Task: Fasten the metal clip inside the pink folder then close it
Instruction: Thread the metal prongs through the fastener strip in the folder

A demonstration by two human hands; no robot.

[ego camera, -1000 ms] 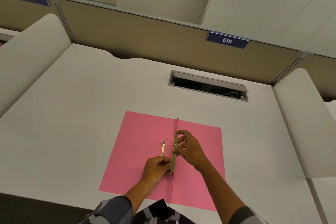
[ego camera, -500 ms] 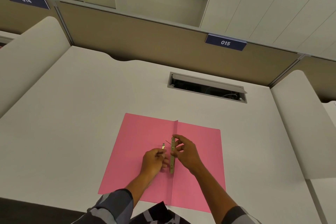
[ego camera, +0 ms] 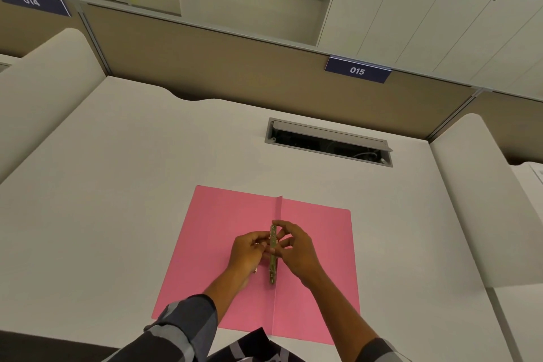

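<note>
1. On the white desk (ego camera: 123, 185), the pink folder (ego camera: 223, 244) lies open and flat, its centre crease running away from the person.
2. Along that crease sits the metal clip (ego camera: 273, 256), a brass-coloured perforated strip.
3. The left hand (ego camera: 248, 254) pinches part of the clip beside the strip; the right hand (ego camera: 296, 250) grips the strip's far end between its fingertips.
4. On the partition behind, blue labels read "014" (ego camera: 32, 1) and "015" (ego camera: 357, 70).

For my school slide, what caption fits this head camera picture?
Both hands, left hand and right hand, work the metal clip on the open pink folder.
</note>
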